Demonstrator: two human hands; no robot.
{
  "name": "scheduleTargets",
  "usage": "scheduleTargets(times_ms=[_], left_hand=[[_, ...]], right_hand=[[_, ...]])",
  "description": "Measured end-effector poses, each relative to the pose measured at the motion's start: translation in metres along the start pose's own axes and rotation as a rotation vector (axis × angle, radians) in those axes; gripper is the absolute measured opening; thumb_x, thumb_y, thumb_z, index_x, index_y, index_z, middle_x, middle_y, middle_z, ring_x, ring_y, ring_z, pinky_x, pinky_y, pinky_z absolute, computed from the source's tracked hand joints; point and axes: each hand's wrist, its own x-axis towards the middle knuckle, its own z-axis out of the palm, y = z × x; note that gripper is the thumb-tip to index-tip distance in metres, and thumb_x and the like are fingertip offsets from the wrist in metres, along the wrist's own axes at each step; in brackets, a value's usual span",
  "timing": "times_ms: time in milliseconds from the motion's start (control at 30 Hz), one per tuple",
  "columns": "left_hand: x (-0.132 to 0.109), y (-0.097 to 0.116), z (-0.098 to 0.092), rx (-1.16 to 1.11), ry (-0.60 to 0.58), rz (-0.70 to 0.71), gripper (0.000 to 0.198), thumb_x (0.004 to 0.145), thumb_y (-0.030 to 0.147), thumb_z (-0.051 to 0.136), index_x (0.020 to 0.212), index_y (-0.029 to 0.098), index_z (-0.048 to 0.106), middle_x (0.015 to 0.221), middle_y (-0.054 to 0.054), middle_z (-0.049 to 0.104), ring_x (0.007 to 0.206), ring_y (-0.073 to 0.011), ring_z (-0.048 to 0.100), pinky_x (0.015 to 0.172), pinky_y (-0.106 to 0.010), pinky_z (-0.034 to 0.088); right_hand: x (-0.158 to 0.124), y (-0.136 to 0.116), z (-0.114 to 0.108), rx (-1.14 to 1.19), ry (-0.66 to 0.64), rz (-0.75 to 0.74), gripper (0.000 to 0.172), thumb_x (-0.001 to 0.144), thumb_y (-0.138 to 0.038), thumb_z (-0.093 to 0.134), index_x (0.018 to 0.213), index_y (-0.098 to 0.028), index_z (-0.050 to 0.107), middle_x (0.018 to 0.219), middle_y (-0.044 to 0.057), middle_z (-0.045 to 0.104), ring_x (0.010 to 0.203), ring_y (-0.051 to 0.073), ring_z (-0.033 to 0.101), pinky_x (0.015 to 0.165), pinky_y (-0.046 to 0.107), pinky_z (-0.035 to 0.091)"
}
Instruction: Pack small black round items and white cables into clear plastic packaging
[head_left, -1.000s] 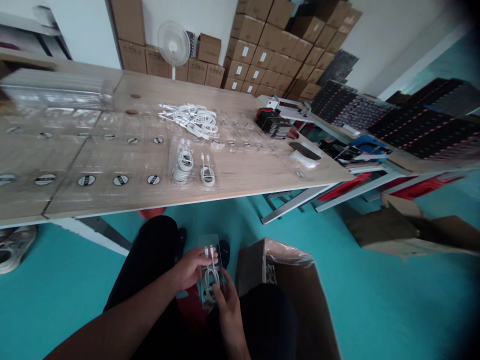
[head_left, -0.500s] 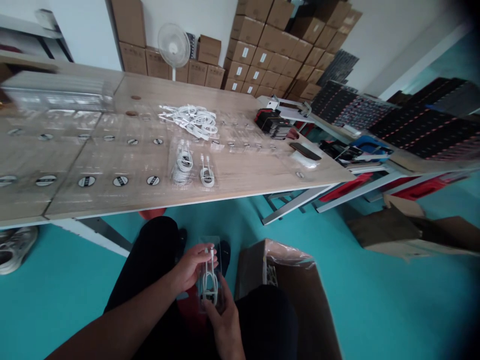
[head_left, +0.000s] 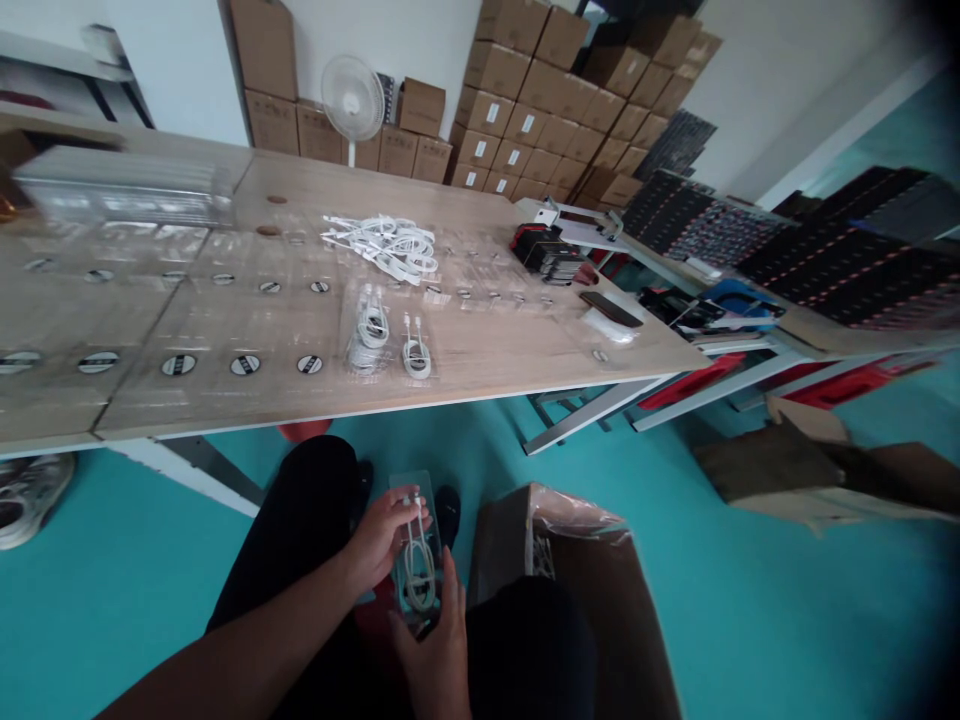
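Observation:
Over my lap, my left hand point(head_left: 382, 535) is closed on the connector end of a coiled white cable point(head_left: 420, 575). The coil lies over a clear plastic tray point(head_left: 411, 483), whose far end shows beyond my fingers. Around the near end of the tray is my right hand point(head_left: 439, 635), thumb and fingers spread apart. Whether its fingertips touch the tray, I cannot tell. On the table, a tray holding one coiled cable point(head_left: 416, 358) lies beside a stack of trays with coiled cables point(head_left: 367, 340). Behind them is a pile of loose white cables point(head_left: 386, 245).
Flat clear packages with round labels point(head_left: 244, 366) line the wooden table point(head_left: 487, 350). A stack of clear trays point(head_left: 127, 185) is at the back left. By my right knee stands an open carton point(head_left: 499, 540) with some white cables inside. Boxes and a fan point(head_left: 352, 98) are behind.
My right hand has loosened, its thumb moving off the coil toward the near left and its fingers spreading. My left hand still grips the cable's connector end.

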Motion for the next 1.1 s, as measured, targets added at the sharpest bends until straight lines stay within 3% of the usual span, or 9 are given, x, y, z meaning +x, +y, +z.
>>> scheduleTargets(times_ms=[233, 400, 500, 633, 733, 833, 967, 1033, 1100], left_hand=[[-0.011, 0.012, 0.007, -0.059, -0.215, -0.038, 0.053, 0.065, 0.003, 0.065, 0.115, 0.018, 0.061, 0.112, -0.009, 0.067, 0.106, -0.0226, 0.062, 0.095, -0.035, 0.047], [-0.011, 0.014, 0.003, -0.147, -0.299, -0.056, 0.049, 0.073, 0.017, 0.064, 0.122, 0.018, 0.058, 0.116, -0.012, 0.066, 0.109, -0.0238, 0.061, 0.098, -0.038, 0.044], [-0.005, 0.014, -0.004, -0.154, -0.292, -0.064, 0.045, 0.074, 0.02, 0.065, 0.118, 0.018, 0.06, 0.117, -0.013, 0.066, 0.107, -0.0236, 0.062, 0.098, -0.04, 0.044], [0.002, 0.011, -0.012, -0.021, -0.199, -0.094, 0.04, 0.072, 0.022, 0.069, 0.111, 0.017, 0.064, 0.11, -0.013, 0.066, 0.098, -0.0221, 0.064, 0.092, -0.039, 0.046], [0.006, 0.003, -0.017, 0.113, -0.136, -0.121, 0.04, 0.067, 0.026, 0.072, 0.105, 0.016, 0.066, 0.107, -0.013, 0.066, 0.092, -0.0218, 0.064, 0.089, -0.038, 0.046], [0.019, -0.011, -0.025, 0.218, -0.122, -0.131, 0.04, 0.06, 0.024, 0.074, 0.1, 0.017, 0.067, 0.103, -0.012, 0.066, 0.089, -0.0221, 0.064, 0.085, -0.038, 0.046], [0.042, -0.027, -0.033, 0.406, -0.14, -0.061, 0.033, 0.051, 0.02, 0.079, 0.082, 0.021, 0.068, 0.086, -0.007, 0.066, 0.077, -0.0226, 0.062, 0.081, -0.042, 0.045], [0.046, -0.026, -0.027, 0.53, -0.242, 0.039, 0.031, 0.048, 0.019, 0.08, 0.077, 0.023, 0.07, 0.083, -0.006, 0.067, 0.077, -0.0239, 0.062, 0.083, -0.044, 0.044], [0.042, -0.017, -0.01, 0.563, -0.4, 0.075, 0.026, 0.048, 0.02, 0.081, 0.072, 0.026, 0.072, 0.079, -0.005, 0.068, 0.08, -0.0265, 0.062, 0.088, -0.046, 0.043]], right_hand=[[0.002, 0.008, 0.001, -0.068, 0.072, -0.082, 0.084, 0.069, -0.036, 0.073, 0.142, -0.018, 0.038, 0.139, 0.017, 0.051, 0.125, 0.034, 0.051, 0.102, 0.049, 0.045], [0.008, 0.004, -0.005, 0.036, 0.144, -0.098, 0.086, 0.071, -0.043, 0.071, 0.143, -0.015, 0.033, 0.139, 0.021, 0.05, 0.124, 0.037, 0.053, 0.101, 0.051, 0.046], [0.033, -0.028, -0.02, 0.108, 0.226, -0.173, 0.089, 0.073, -0.048, 0.069, 0.146, -0.018, 0.028, 0.143, 0.02, 0.047, 0.128, 0.037, 0.049, 0.105, 0.055, 0.041], [0.093, -0.106, -0.038, 0.16, 0.2, -0.26, 0.085, 0.072, -0.049, 0.07, 0.144, -0.025, 0.032, 0.147, 0.015, 0.044, 0.132, 0.033, 0.044, 0.106, 0.054, 0.039], [0.142, -0.164, -0.031, 0.128, 0.161, -0.285, 0.092, 0.068, -0.052, 0.073, 0.144, -0.021, 0.034, 0.139, 0.018, 0.052, 0.126, 0.033, 0.051, 0.102, 0.05, 0.043], [0.178, -0.203, -0.007, 0.03, 0.1, -0.299, 0.095, 0.063, -0.055, 0.075, 0.143, -0.018, 0.037, 0.129, 0.019, 0.06, 0.117, 0.033, 0.058, 0.097, 0.047, 0.046], [0.199, -0.225, 0.017, -0.077, -0.002, -0.324, 0.096, 0.059, -0.056, 0.077, 0.14, -0.017, 0.044, 0.127, 0.019, 0.062, 0.118, 0.036, 0.058, 0.1, 0.048, 0.044], [0.205, -0.223, 0.019, -0.023, -0.044, -0.358, 0.094, 0.063, -0.058, 0.074, 0.141, -0.016, 0.043, 0.134, 0.018, 0.057, 0.125, 0.035, 0.052, 0.103, 0.047, 0.041], [0.212, -0.215, 0.014, 0.089, -0.075, -0.354, 0.084, 0.071, -0.06, 0.067, 0.14, -0.016, 0.045, 0.139, 0.016, 0.053, 0.129, 0.032, 0.049, 0.105, 0.044, 0.041]])
